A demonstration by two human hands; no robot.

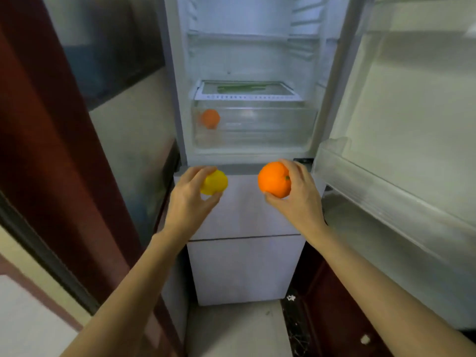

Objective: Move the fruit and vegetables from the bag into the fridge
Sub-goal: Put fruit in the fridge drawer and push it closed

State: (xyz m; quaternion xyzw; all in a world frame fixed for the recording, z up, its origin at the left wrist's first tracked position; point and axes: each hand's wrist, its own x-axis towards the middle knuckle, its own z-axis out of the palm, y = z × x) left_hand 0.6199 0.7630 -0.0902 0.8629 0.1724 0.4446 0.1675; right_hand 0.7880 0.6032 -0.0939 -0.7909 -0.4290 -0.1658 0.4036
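Two fruits in hand: the left hand grips a yellow fruit, the right hand grips an orange.
Fingers: curled round each fruit on both sides, thumbs underneath, clamped rather than spread.
Position: both fruits are held in the air just in front of the fridge, below its open upper compartment and level with the top of the closed lower drawers.
Already inside: a second orange fruit sits at the left of the clear crisper drawer; something green lies on the shelf above it.
Door: the fridge door stands open at the right.
Bag: not in view.
Risk, drawer: the crisper looks shut or nearly so; with both hands full, neither is free to pull it out.
Risk, drop: round fruit held by fingertips could slip and roll on the floor.
Risk, collision: the right hand is near the door shelf edge and could knock it while reaching in.
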